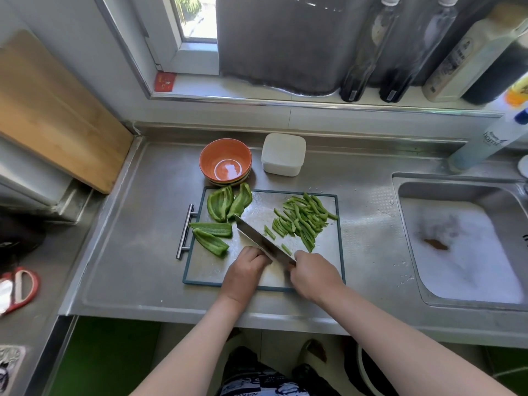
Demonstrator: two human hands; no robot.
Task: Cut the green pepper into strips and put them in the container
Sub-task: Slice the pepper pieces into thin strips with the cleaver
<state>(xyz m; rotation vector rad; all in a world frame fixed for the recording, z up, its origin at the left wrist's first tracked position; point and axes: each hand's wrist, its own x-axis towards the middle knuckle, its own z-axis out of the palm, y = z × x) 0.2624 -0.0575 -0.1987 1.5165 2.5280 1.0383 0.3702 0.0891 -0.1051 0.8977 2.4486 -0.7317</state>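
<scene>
A steel cutting board with a dark rim lies on the counter. Several uncut green pepper pieces lie on its left side, and a pile of cut green strips covers its right side. My right hand grips the handle of a cleaver, whose blade slants up and left across the board. My left hand sits with curled fingers against the blade's left side; what lies under it is hidden. A white lidded container stands behind the board.
An orange bowl stands at the board's far left corner. A sink lies to the right, with bottles on the sill above. A wooden board leans at the left. A red-handled tool lies at the far left.
</scene>
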